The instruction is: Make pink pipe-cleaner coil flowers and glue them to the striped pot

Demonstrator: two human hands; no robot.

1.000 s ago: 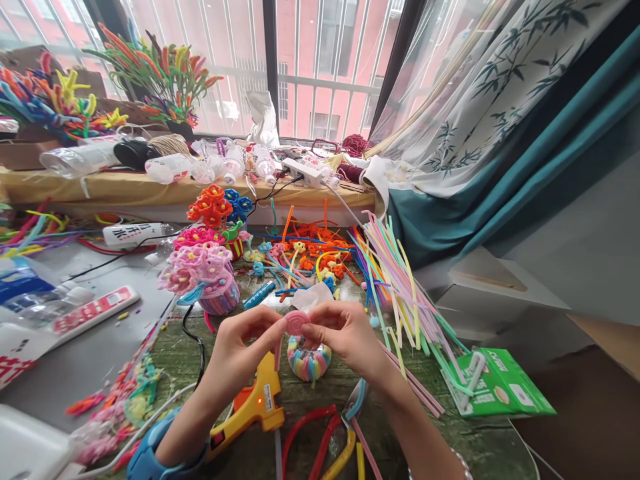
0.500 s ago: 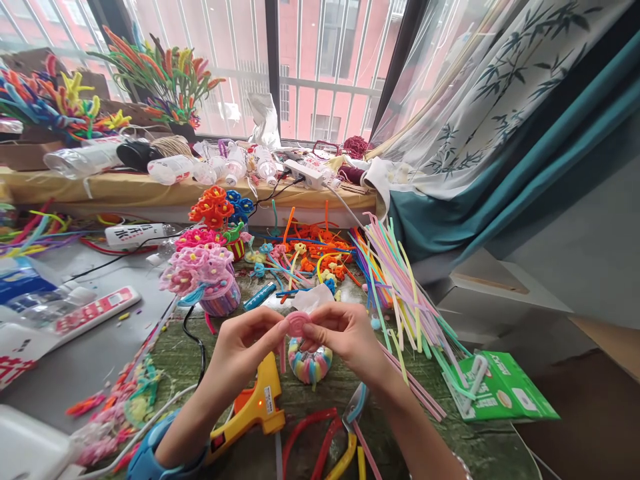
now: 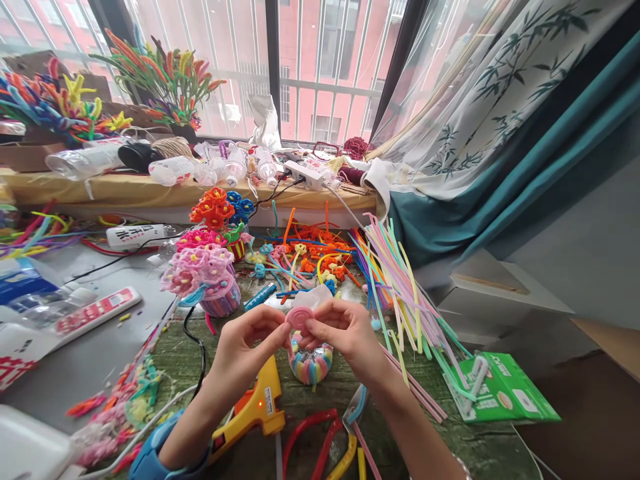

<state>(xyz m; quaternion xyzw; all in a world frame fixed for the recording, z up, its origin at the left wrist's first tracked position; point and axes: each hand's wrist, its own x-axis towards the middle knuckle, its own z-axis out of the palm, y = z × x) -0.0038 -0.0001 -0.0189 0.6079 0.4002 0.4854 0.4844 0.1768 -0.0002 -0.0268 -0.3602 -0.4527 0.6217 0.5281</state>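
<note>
A green-mottled wooden tabletop [image 3: 175, 353] carries one yellow-and-orange hot glue gun [image 3: 253, 407], one pastel-striped pipe-cleaner ring [image 3: 310, 363], a loose heap of long pastel pipe cleaners [image 3: 400, 300], a green cardboard packet [image 3: 505, 393] and a black power cable [image 3: 193, 340].

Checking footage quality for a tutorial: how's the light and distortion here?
Head view: bright daylight through the window pales the brick building outside; the wide lens bows the window frame; the left hand, right hand and pink coil look sharp.
</note>
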